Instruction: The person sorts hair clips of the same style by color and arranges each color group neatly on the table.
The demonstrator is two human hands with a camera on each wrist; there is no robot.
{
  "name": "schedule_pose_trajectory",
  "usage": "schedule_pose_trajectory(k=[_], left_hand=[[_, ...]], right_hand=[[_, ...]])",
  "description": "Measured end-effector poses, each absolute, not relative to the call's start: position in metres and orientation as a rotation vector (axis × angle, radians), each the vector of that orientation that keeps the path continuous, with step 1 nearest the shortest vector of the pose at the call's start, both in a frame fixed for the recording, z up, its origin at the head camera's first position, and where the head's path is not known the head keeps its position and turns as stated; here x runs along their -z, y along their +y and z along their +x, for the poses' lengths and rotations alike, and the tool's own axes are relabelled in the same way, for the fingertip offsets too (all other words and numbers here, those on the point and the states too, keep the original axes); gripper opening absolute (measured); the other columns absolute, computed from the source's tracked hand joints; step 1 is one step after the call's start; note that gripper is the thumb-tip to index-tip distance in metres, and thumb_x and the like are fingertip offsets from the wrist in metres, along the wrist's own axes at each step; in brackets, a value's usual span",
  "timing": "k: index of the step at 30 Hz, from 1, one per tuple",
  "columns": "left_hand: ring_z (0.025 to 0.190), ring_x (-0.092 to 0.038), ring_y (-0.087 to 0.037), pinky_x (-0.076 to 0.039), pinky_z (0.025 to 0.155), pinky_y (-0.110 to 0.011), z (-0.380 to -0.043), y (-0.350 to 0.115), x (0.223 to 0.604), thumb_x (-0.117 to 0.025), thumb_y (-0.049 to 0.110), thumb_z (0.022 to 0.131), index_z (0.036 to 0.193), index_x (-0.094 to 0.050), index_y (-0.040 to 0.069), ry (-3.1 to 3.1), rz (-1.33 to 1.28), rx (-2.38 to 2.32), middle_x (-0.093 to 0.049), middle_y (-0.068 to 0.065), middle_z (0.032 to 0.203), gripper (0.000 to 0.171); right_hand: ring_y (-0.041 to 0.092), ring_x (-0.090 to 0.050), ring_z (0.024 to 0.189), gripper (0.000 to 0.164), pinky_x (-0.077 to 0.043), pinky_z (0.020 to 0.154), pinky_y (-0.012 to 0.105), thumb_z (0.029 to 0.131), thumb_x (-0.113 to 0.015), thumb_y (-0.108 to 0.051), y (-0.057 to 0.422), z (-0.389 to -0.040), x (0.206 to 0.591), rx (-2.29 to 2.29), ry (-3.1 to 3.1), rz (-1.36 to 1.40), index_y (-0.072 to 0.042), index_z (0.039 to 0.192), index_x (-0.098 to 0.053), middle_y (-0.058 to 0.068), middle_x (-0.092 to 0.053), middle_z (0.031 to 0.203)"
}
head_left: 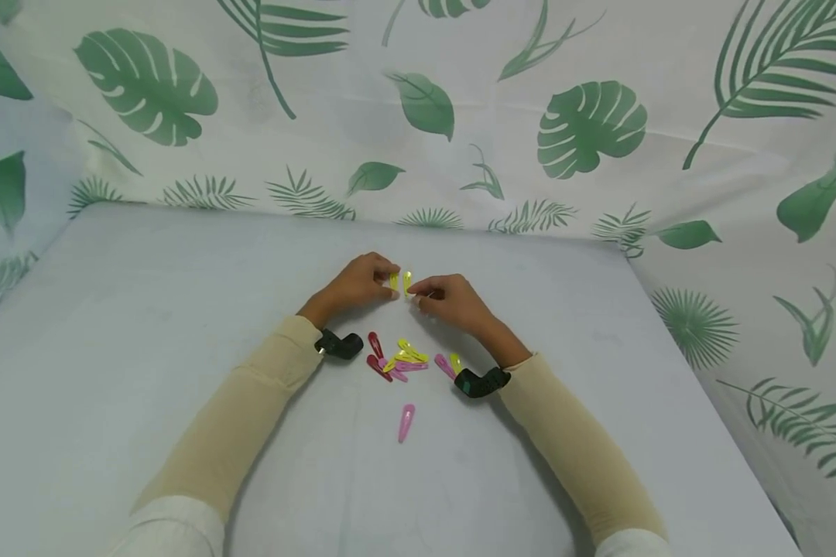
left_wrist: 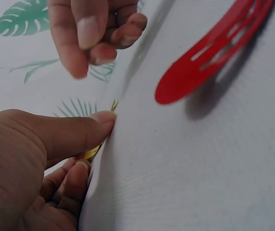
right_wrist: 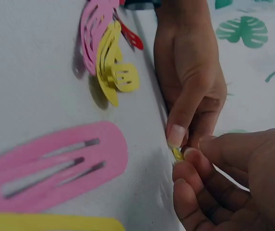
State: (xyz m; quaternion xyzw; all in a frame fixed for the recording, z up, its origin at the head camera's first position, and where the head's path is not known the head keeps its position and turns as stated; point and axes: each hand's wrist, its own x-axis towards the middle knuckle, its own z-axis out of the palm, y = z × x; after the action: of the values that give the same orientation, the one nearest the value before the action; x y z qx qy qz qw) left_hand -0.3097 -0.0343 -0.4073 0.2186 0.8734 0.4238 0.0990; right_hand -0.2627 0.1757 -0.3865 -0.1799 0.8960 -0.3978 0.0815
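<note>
Near the back of the white table, my left hand (head_left: 361, 280) pinches a yellow snap hair clip (head_left: 394, 281) between thumb and fingers. Close beside it is a second yellow hair clip (head_left: 407, 283), lengthwise to the first with a small gap between. The fingertips of my right hand (head_left: 456, 300) are at its lower right edge, thumb and forefinger apart. In the left wrist view, yellow from a hair clip (left_wrist: 91, 153) shows under the left thumb. Fingers hide much of both clips in the wrist views.
A loose pile of yellow, pink and red hair clips (head_left: 411, 354) lies nearer me, between the forearms. By the right wrist are a pink clip (head_left: 443, 366) and a yellow clip (head_left: 456, 361). One pink clip (head_left: 406, 423) lies alone in front. A leaf-patterned cloth (head_left: 425, 155) hangs behind.
</note>
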Motion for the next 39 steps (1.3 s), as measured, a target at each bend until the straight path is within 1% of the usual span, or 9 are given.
schedule_pose_trajectory(k=[3,6,10,13,18,22,29,36,39], left_hand=[[0.102,-0.053,-0.022,-0.045,0.090,-0.033,-0.310,-0.032,0.407,-0.075,0.012,0.086,0.130,-0.059,-0.002,2.571,0.635,-1.278,-0.056,-0.012,0.119,0.049],[0.100,-0.052,-0.021,-0.045,0.089,-0.033,-0.311,-0.029,0.407,-0.076,0.012,0.086,0.131,-0.059,-0.002,2.556,0.644,-1.281,-0.056,-0.012,0.118,0.051],[0.099,-0.051,-0.021,-0.045,0.088,-0.031,-0.311,-0.027,0.406,-0.075,0.012,0.086,0.132,-0.058,-0.002,2.549,0.655,-1.259,-0.055,-0.012,0.119,0.051],[0.100,-0.052,-0.021,-0.045,0.088,-0.032,-0.309,-0.028,0.404,-0.075,0.011,0.086,0.132,-0.058,-0.003,2.549,0.635,-1.259,-0.055,-0.012,0.119,0.051],[0.099,-0.051,-0.021,-0.045,0.087,-0.032,-0.306,-0.030,0.402,-0.075,0.011,0.086,0.132,-0.057,-0.003,2.544,0.630,-1.269,-0.055,-0.013,0.119,0.051],[0.099,-0.051,-0.021,-0.044,0.087,-0.032,-0.304,-0.032,0.402,-0.074,0.012,0.086,0.132,-0.058,-0.001,2.552,0.612,-1.269,-0.054,-0.012,0.118,0.050],[0.105,-0.052,-0.022,-0.044,0.092,-0.034,-0.303,-0.033,0.404,-0.073,0.013,0.088,0.133,-0.057,-0.001,2.569,0.591,-1.281,-0.052,-0.012,0.124,0.050],[0.107,-0.053,-0.022,-0.044,0.093,-0.034,-0.301,-0.032,0.403,-0.073,0.014,0.088,0.134,-0.056,0.000,2.574,0.571,-1.269,-0.052,-0.010,0.126,0.051],[0.107,-0.053,-0.022,-0.045,0.093,-0.034,-0.300,-0.033,0.404,-0.073,0.014,0.088,0.134,-0.056,0.000,2.572,0.575,-1.263,-0.052,-0.011,0.126,0.051]], right_hand=[[0.017,-0.060,0.074,0.020,-0.050,0.065,0.029,0.092,-0.063,-0.009,0.180,-0.253,0.383,1.191,2.626,-0.592,-0.004,0.110,-0.072,0.006,-0.069,0.094],[0.018,-0.060,0.077,0.020,-0.051,0.066,0.029,0.092,-0.063,-0.007,0.185,-0.245,0.381,1.206,2.539,-0.637,-0.004,0.110,-0.073,0.005,-0.070,0.097],[0.017,-0.062,0.088,0.022,-0.051,0.074,0.028,0.092,-0.062,-0.002,0.191,-0.237,0.384,1.212,2.427,-0.719,-0.002,0.111,-0.072,0.006,-0.070,0.104],[0.017,-0.061,0.094,0.023,-0.051,0.079,0.026,0.092,-0.062,0.000,0.192,-0.232,0.386,1.227,2.366,-0.763,-0.002,0.113,-0.071,0.006,-0.069,0.105],[0.018,-0.059,0.091,0.025,-0.049,0.078,0.027,0.090,-0.065,0.002,0.193,-0.226,0.388,1.222,2.339,-0.848,-0.002,0.114,-0.070,0.006,-0.068,0.104],[0.018,-0.058,0.086,0.027,-0.048,0.076,0.027,0.088,-0.069,0.001,0.191,-0.224,0.391,1.201,2.347,-0.901,-0.003,0.115,-0.069,0.005,-0.067,0.106],[0.017,-0.055,0.080,0.032,-0.047,0.071,0.028,0.086,-0.072,-0.002,0.186,-0.223,0.394,1.164,2.408,-0.955,-0.007,0.118,-0.068,0.001,-0.065,0.107],[0.017,-0.054,0.083,0.039,-0.048,0.073,0.029,0.087,-0.069,-0.002,0.183,-0.221,0.391,1.069,2.435,-0.945,-0.006,0.126,-0.066,0.004,-0.059,0.107],[0.017,-0.055,0.086,0.037,-0.049,0.076,0.029,0.088,-0.067,-0.001,0.181,-0.219,0.390,1.025,2.433,-0.942,-0.006,0.125,-0.066,0.005,-0.057,0.108]])
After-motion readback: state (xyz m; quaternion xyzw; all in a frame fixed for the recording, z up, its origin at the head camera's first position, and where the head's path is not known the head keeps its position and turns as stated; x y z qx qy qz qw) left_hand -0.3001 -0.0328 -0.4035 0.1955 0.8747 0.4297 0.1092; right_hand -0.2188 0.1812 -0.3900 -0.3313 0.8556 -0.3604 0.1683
